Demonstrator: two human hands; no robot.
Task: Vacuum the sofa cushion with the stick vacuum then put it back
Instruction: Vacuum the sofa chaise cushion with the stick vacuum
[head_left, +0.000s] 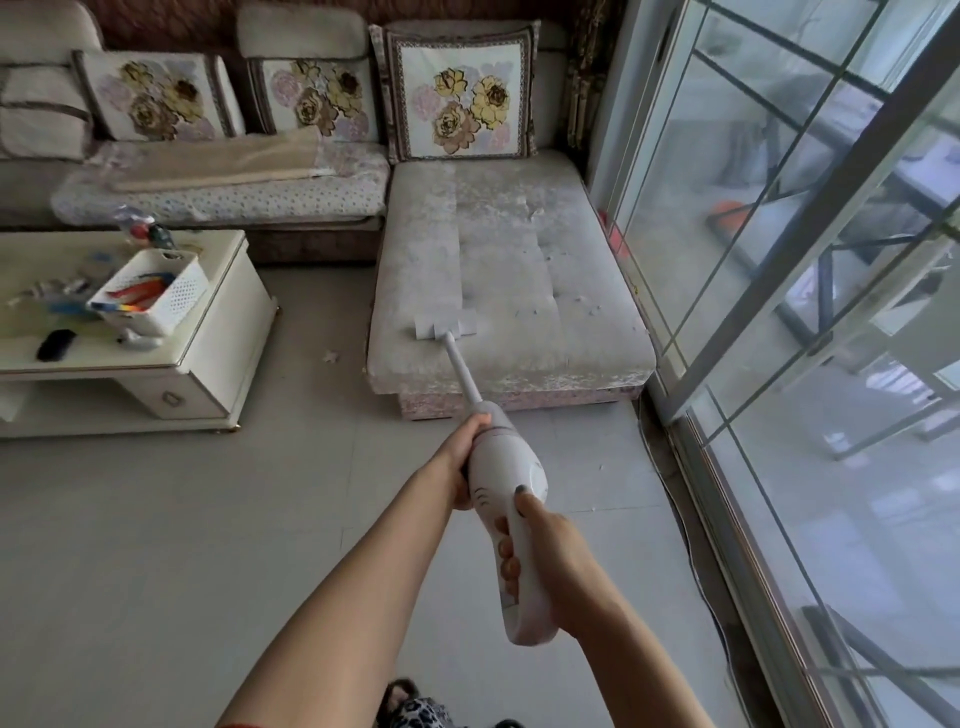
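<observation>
On the left stands a cream low surface carrying a perforated white basket of colourful items near its right edge, a black object at its near-left side, and small clutter farther back. Along the far wall stand a left floral pillow, a middle floral pillow and a right floral pillow, with a folded beige blanket lying just in front of the first two. A glass sliding door with grey frames fills the right side, and a small pale scrap lies on the grey tiled floor just right of the surface
</observation>
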